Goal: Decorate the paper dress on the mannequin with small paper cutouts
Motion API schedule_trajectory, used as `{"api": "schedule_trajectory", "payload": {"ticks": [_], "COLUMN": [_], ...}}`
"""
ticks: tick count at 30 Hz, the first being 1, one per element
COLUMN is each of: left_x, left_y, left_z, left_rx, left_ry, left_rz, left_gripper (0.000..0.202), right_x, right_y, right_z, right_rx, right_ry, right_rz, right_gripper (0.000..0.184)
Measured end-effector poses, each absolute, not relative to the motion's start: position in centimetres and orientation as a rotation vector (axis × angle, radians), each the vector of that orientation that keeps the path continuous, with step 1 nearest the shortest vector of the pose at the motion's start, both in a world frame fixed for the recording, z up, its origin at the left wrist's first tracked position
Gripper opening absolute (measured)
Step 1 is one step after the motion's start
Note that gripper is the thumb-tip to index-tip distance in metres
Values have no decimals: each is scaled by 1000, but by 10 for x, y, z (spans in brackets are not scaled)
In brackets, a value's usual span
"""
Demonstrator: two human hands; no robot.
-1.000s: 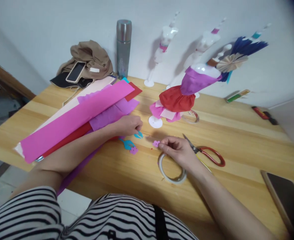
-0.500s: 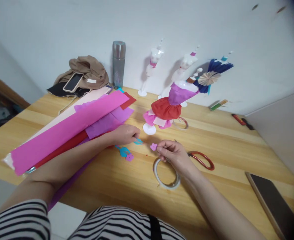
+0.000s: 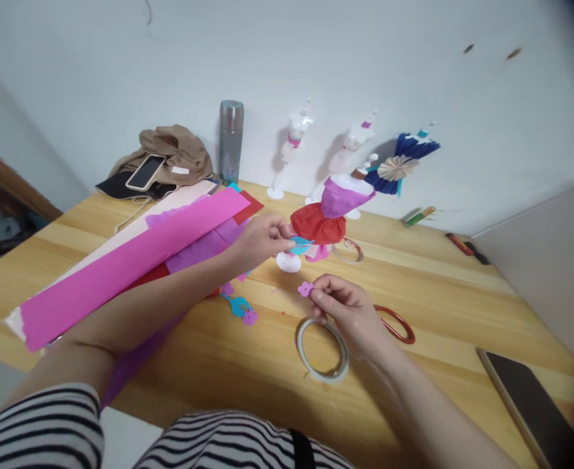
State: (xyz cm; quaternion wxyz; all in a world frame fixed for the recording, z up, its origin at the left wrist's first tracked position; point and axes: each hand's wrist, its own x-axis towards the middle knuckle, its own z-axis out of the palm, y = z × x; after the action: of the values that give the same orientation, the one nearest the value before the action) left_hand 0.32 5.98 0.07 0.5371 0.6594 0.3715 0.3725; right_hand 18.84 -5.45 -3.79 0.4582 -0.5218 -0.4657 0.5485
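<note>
My left hand is raised off the table and pinches a small blue paper cut-out right beside the red skirt of a paper-dressed doll form. My right hand pinches a small purple paper flower just above the wooden table. A roll of clear tape lies under my right wrist. Another blue cut-out with a purple flower lies flat on the table between my arms.
Long pink, purple and red paper sheets lie at the left. Red-handled scissors sit behind my right hand. Two bare white doll forms, a metal bottle, a phone on a tan cloth and a dark tablet are around.
My left hand has lifted the blue cut-out from the table up to the doll's skirt. My right hand has stayed put with the purple flower. The camera tilted upward.
</note>
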Motion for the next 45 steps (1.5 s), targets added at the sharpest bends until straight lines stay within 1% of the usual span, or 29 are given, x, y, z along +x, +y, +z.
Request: {"api": "schedule_trajectory", "payload": {"ticks": [2, 7, 11, 17, 20, 29, 36, 41, 45], "left_x": [6, 7, 6, 7, 8, 12, 10, 11, 8], "left_y": [62, 61, 59, 57, 58, 53, 32, 20, 15], "left_z": [-3, -17, -21, -26, -30, -27, -19, -15, -15], "left_rx": [1539, 1359, 1265, 1258, 1218, 1144, 1083, 1100, 1083], "left_ry": [913, 928, 862, 797, 765, 853, 803, 812, 896], "left_rz": [941, 949, 996, 1007, 1013, 1059, 1126, 970, 850], "left_gripper": [22, 27, 35, 38, 40, 35, 28, 31, 24], "right_x": [189, 185, 181, 175, 172, 171, 179, 188, 194], "right_y": [-53, -48, -46, -41, -39, -35, -34, -32, -37], "right_z": [-36, -40, -41, -38, -36, -30, -17, -16, -19], "right_rx": [-1278, -1271, -1267, -1273, -1272, -1324, -1283, -1282, -1316], "right_ry": [-1147, -1121, -1118, -1109, -1087, -1102, -1165, -1125, -1088], "right_rz": [1355, 1342, 1349, 1337, 1289, 1189, 1055, 1049, 1114], "right_gripper": [44, 44, 46, 47, 45, 42, 31, 30, 32]}}
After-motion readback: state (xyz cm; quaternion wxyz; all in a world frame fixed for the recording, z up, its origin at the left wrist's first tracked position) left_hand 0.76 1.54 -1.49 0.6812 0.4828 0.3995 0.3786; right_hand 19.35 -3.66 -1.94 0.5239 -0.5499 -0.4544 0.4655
